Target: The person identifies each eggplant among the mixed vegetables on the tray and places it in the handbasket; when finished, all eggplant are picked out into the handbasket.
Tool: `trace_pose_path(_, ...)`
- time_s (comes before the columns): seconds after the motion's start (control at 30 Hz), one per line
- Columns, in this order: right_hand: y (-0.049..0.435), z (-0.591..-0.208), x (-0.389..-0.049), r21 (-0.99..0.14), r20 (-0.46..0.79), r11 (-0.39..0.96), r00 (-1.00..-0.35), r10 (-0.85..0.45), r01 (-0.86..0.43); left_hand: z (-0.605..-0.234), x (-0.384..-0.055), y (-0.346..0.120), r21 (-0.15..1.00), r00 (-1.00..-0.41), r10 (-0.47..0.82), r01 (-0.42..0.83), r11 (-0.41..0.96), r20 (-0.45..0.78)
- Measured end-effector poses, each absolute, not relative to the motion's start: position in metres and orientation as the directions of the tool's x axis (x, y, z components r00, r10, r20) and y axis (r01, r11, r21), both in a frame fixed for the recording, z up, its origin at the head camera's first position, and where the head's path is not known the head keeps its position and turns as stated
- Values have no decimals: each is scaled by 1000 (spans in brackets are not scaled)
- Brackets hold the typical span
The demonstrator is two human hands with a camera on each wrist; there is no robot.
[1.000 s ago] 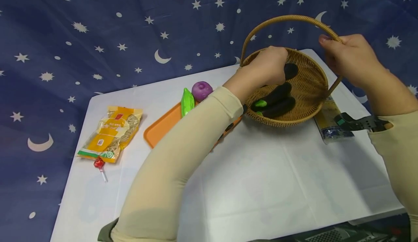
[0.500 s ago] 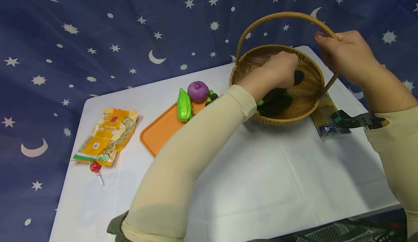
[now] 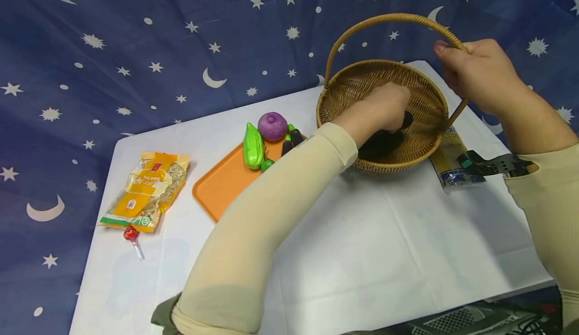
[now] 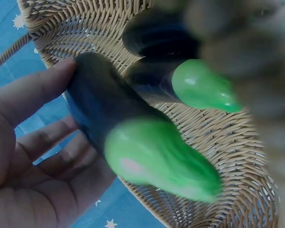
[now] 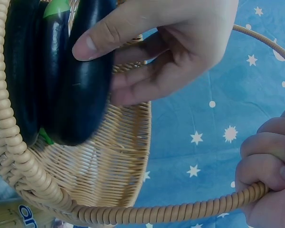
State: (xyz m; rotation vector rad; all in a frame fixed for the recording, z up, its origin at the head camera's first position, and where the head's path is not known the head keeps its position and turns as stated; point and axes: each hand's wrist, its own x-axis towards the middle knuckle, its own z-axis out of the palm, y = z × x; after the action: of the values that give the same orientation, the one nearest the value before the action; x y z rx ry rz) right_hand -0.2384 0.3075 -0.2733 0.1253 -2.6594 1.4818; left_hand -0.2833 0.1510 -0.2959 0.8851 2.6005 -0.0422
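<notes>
My left hand (image 3: 391,104) reaches down into a wicker basket (image 3: 332,106), pinching a dark toy eggplant (image 4: 99,95) between thumb and fingers. In the left wrist view, that eggplant's green cap points away from the palm. Beside it in the basket lie other dark eggplants (image 4: 152,80), one showing a green cap. The right wrist view has the held eggplant (image 5: 88,90) alongside the others, close above the wicker. My right hand (image 3: 479,71) grips the basket's arched handle (image 3: 398,17) on its right side, fingers curled round it.
An orange tray (image 3: 226,194) at the middle left bears a green ridged vegetable (image 3: 253,146), a purple onion (image 3: 272,126) and small dark eggplants (image 3: 296,135). Farther left lie a yellow food bag (image 3: 149,189) and a red lollipop (image 3: 131,234). A flat package (image 3: 452,159) sits right of the basket.
My left hand has moved right and lower into the basket with the eggplant. My right hand keeps its grip on the handle. The view has shifted slightly.
</notes>
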Motion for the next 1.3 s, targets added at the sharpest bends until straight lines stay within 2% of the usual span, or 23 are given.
trace_pose_path(0.27, 311, -275, -237, -824, 125, 555, -992, -17, -113, -299, -286, 151, 109, -746, 537, 543, 833, -394)
trace_pose_path(0.6, 315, -280, -238, -829, 147, 542, -989, -32, -141, -301, -285, 150, 111, -738, 516, 524, 844, -434)
trace_pose_path(0.8, 315, -280, -237, -817, 160, 556, -986, -40, -155, -297, -286, 141, 126, -733, 542, 543, 830, -412)
trace_pose_path(1.1, 310, -276, -237, -816, 114, 567, -993, -38, -115, -272, -285, 92, 223, -737, 598, 554, 802, -315)
trace_pose_path(1.3, 307, -274, -235, -807, 99, 581, -994, -34, -100, -258, -284, 46, 262, -778, 591, 537, 802, -214)
